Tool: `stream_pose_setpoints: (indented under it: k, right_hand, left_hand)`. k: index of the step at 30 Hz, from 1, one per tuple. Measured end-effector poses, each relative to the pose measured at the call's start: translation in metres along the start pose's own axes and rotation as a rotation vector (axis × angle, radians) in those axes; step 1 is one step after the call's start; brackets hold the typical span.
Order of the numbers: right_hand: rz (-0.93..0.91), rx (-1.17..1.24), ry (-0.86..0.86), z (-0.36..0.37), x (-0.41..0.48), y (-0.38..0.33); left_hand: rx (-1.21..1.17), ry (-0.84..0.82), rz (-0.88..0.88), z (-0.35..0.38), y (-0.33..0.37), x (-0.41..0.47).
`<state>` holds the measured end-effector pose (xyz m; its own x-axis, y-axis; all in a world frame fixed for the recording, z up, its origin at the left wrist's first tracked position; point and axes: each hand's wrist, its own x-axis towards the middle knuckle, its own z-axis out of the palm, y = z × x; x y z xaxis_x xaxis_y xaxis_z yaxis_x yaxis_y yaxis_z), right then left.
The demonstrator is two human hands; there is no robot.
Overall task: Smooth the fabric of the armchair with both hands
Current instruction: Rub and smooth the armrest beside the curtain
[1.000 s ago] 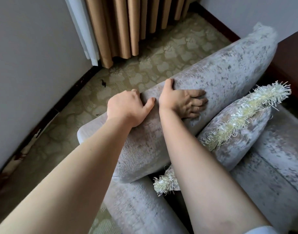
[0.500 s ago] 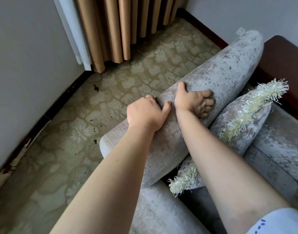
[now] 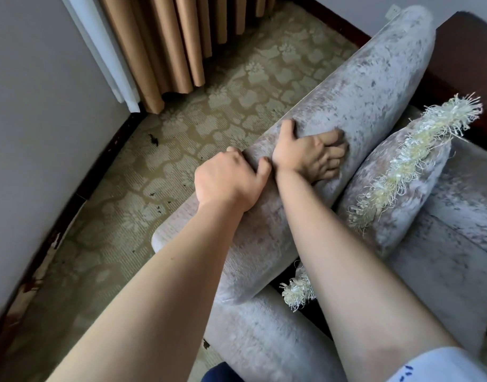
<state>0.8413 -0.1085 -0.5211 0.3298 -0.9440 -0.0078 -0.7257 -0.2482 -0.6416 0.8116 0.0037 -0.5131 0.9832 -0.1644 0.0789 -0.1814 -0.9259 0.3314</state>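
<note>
The armchair has grey, mottled velvet fabric; its padded backrest (image 3: 355, 89) runs diagonally across the middle of the view. My left hand (image 3: 228, 180) lies over the top edge of the backrest, fingers curled down the far side and thumb on the near side. My right hand (image 3: 308, 153) presses flat on the backrest's front face just to the right, fingers spread and bent into the fabric, thumb hooked over the top edge. The two hands nearly touch. The armrest (image 3: 264, 337) lies below my forearms.
A grey cushion with a cream fringe (image 3: 396, 175) leans against the backrest on the seat (image 3: 457, 244). Behind the chair are patterned carpet (image 3: 209, 111), tan curtains (image 3: 168, 37) and a grey wall (image 3: 30, 133). A dark wooden table (image 3: 468, 59) stands at the right.
Both hands have slid along the backrest's top edge, staying pressed on the fabric. My right fingers have curled more into it. The view has shifted a little.
</note>
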Motion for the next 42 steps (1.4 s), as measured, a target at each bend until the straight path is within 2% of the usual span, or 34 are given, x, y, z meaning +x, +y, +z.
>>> stream_pose_setpoints:
  k: [20,28,35,42]
  right_hand:
    - [0.005,0.003,-0.064,-0.006,0.009,0.001]
    - [0.047,0.015,-0.013,-0.005,0.037,-0.027]
    - [0.031,0.057,0.028,0.026,0.025,-0.031]
    - [0.022,0.062,0.054,0.029,0.025,-0.027]
  left_hand:
    - [0.008,-0.051,-0.023,-0.003,0.009,0.003]
    - [-0.004,-0.085,-0.004,-0.011,0.028,0.036]
    - [0.014,-0.016,0.030,-0.001,0.001,0.053]
    - [0.004,-0.027,0.049,0.003,0.000,0.051]
